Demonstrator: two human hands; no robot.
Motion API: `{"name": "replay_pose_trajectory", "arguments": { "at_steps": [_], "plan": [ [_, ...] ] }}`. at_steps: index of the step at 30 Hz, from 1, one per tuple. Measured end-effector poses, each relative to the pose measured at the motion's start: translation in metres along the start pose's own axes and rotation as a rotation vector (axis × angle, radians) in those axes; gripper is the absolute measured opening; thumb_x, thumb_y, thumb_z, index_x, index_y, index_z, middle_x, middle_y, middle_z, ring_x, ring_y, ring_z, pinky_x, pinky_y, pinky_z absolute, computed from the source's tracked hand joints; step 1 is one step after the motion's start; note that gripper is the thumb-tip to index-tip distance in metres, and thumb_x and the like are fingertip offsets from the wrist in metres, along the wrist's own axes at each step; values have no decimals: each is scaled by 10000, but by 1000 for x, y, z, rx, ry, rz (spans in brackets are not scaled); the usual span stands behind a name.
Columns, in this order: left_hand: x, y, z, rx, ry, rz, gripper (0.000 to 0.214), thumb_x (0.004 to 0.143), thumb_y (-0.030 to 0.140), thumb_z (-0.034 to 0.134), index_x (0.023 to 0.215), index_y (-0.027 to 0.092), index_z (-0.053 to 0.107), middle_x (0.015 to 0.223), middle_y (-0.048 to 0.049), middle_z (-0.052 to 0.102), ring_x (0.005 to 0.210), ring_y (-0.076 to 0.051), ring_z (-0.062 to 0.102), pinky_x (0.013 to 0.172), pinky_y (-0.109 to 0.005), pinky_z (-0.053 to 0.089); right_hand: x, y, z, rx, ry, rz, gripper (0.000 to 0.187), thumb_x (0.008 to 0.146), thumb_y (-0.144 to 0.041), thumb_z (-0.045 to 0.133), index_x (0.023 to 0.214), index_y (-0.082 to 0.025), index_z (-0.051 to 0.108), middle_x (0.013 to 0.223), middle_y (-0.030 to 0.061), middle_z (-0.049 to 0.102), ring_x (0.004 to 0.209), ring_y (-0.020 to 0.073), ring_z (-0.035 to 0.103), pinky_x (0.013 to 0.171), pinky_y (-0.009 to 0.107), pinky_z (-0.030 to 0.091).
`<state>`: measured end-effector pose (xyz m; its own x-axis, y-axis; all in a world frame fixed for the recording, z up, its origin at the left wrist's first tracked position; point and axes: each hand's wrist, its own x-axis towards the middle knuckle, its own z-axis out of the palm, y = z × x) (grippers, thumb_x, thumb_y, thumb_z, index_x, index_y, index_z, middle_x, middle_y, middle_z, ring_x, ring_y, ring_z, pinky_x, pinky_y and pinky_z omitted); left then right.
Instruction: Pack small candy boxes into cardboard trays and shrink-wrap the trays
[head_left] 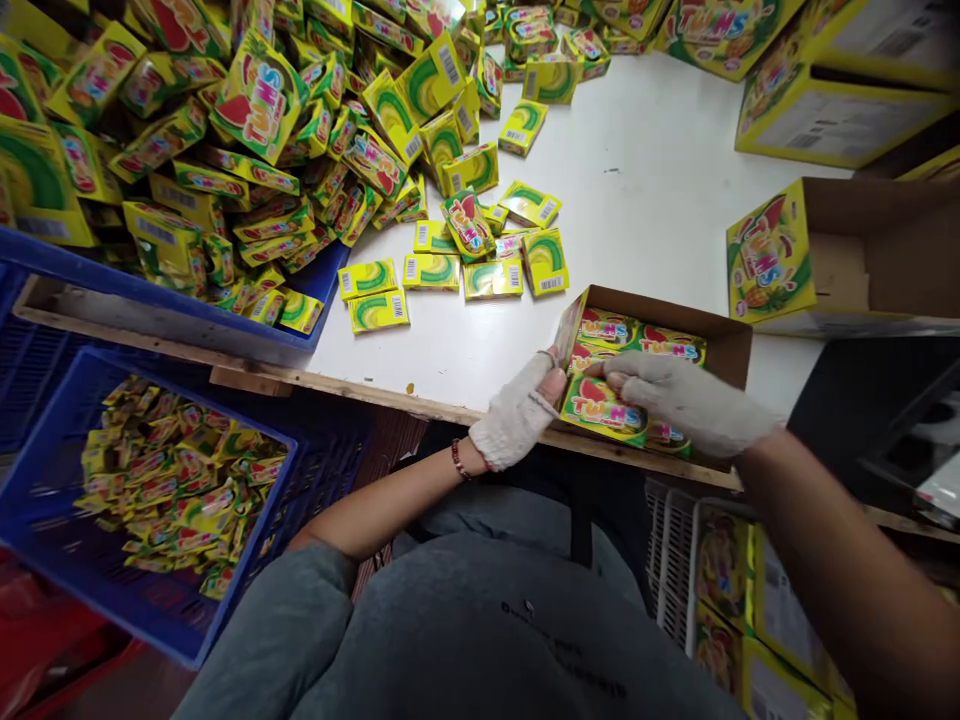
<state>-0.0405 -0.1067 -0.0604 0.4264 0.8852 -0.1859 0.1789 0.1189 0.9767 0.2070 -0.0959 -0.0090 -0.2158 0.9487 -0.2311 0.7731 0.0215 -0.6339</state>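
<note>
An open cardboard box [731, 340] sits at the near edge of the white table and holds several yellow-green "Tuhis" candy packs. Both my hands wear pale knit gloves. My left hand [521, 408] rests at the box's left wall, its fingers curled over the edge beside a pack. My right hand [682, 398] lies over the packs, fingers closed on a candy pack [600, 410] at the front of the box. A bead bracelet is on my left wrist.
A large heap of loose candy packs [247, 130] covers the table's left and far side. A few packs [450, 270] lie in a row near the box. Blue crates [45, 500] stand at left. Bigger yellow cartons [772, 260] stand at right, another [825, 110] behind.
</note>
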Motion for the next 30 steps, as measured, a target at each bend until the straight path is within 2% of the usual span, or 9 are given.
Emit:
{"name": "replay_pose_trajectory", "arguments": {
  "at_steps": [4,10,12,14,16,19,23,26,30],
  "plan": [
    [-7,-6,14,142,4,52,609,1096,430,599,1648,175,587,1696,-139,604,1591,-379,578,1390,-557,461,0,5,36,-8,49,-98,281,979,-348,564,883,-237,804,1099,117,815,1080,289,761,988,482,637],
    [-10,-13,0,405,-137,138,595,1103,366,551,1679,218,557,1674,-90,635,1588,-302,589,1316,-414,556,-10,11,56,-223,154,-299,285,1050,-295,491,924,-235,740,936,141,764,870,304,704,804,453,598],
    [3,-9,-25,514,-149,172,540,1085,318,570,1618,243,613,1628,-87,677,1540,-297,629,1297,-448,562,-9,13,60,-288,176,-365,300,1071,-277,468,999,-231,755,968,164,778,881,321,708,813,463,591],
    [16,0,-62,720,-25,162,492,1038,250,612,1525,218,672,1596,-126,686,1501,-320,640,1296,-498,539,-9,15,62,-287,179,-429,301,1075,-273,463,1060,-227,760,990,161,789,892,324,724,810,460,600],
    [26,12,-105,995,166,38,435,984,160,620,1408,183,713,1507,-163,701,1445,-333,648,1266,-513,528,-10,17,62,-254,190,-461,286,1068,-296,484,1107,-216,755,999,148,796,894,323,744,792,456,616],
    [28,24,-163,1322,270,-291,407,934,164,689,1341,177,711,1436,-215,674,1377,-409,644,1182,-582,526,-10,19,58,-198,264,-429,304,1077,-343,500,1205,-196,731,1046,151,807,937,340,772,799,480,641],
    [16,16,-202,1326,315,-392,438,956,266,722,1383,178,684,1459,-229,666,1347,-423,655,1115,-541,547,-5,11,45,-193,392,-378,315,1070,-345,538,1277,-203,728,1088,172,806,1010,377,783,857,536,648],
    [14,11,-193,972,318,-231,374,961,378,720,1263,158,733,1256,-152,776,1191,-338,725,1044,-441,577,2,-9,33,-267,437,-433,334,1060,-280,541,1331,-241,732,1194,168,807,1087,361,773,924,536,643],
    [22,39,-133,441,90,103,488,956,556,728,1244,165,778,1200,-97,810,1083,-259,748,979,-389,607,14,-49,12,-530,507,-566,394,1070,-184,540,1407,-281,719,1417,128,778,1230,319,727,998,505,602]
  ]
}}
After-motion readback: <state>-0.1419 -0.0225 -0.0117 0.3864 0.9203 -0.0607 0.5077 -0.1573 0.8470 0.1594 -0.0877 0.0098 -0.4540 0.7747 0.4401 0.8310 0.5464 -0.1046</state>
